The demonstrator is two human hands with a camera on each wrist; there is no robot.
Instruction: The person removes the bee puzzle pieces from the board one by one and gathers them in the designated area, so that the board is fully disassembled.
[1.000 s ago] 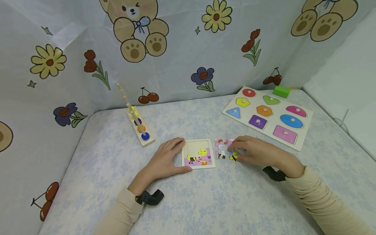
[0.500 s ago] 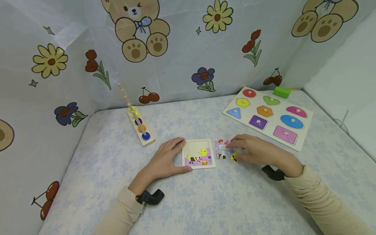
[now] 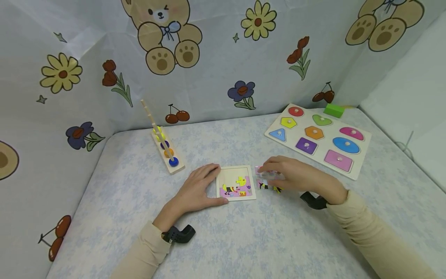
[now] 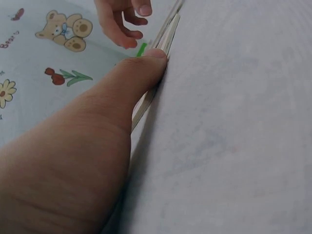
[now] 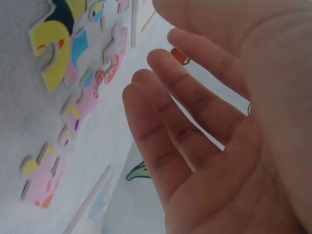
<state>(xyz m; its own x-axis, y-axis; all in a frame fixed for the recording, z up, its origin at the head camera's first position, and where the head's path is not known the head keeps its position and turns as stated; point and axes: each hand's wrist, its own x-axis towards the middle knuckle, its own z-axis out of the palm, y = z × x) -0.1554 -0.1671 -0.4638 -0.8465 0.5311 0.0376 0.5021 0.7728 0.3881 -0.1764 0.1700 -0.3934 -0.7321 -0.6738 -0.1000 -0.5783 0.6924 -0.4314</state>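
Observation:
In the head view a square wooden puzzle tray (image 3: 253, 193) lies mid-table, its lower part filled with pink and yellow pieces. My left hand (image 3: 197, 188) spans its left side, thumb on the near edge and fingers at the far corner. The left wrist view shows that thumb (image 4: 146, 66) against the tray's rim. Just right of the tray, my right hand (image 3: 294, 174) hovers over loose puzzle pieces (image 3: 263, 184) and partly hides them. Seen from the right wrist, its fingers are extended and hold nothing, beside a yellow and black piece (image 5: 57, 46) and a pink one (image 5: 45, 180).
A wooden stand (image 3: 177, 167) with coloured discs and upright pegs is at the back left. At the back right lies a knobbed shape board (image 3: 324, 136), with a green block (image 3: 333, 110) behind it. A printed cloth (image 3: 209, 58) hangs behind the table.
My right hand has moved left over the loose pieces, away from the yellow and black piece at their near right. The left hand has stayed on the tray.

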